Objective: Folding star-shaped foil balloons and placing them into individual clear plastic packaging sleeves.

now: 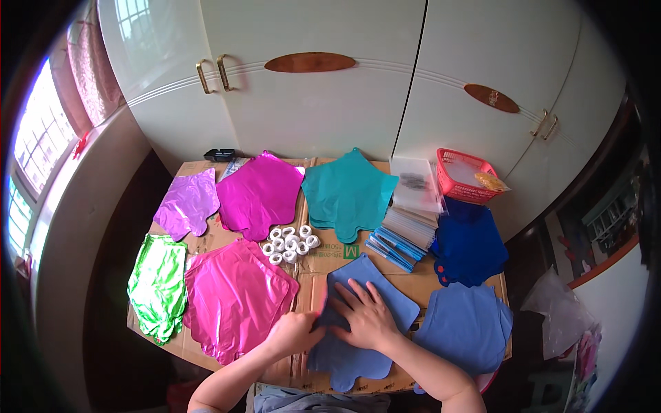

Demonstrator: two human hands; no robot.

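Observation:
A flat blue foil balloon (354,361) with pointed lobes lies at the near middle of the table. My left hand (295,334) is closed at its left edge, which is folded up between the fingers. My right hand (365,316) rests flat on the same balloon with fingers spread. Just left of my left hand is a stack of pink foil balloons (237,292). Another stack of blue foil balloons (465,323) lies to the right, beside my right forearm.
Cardboard (323,265) covers the table. Green (157,282), lilac (189,199), magenta (261,193), teal (350,189) and dark blue balloons (469,241) surround white ribbon rolls (290,242), blue-and-white slim packs (396,248), clear bags (416,182) and a red basket (465,186). Cabinets (310,103) stand behind.

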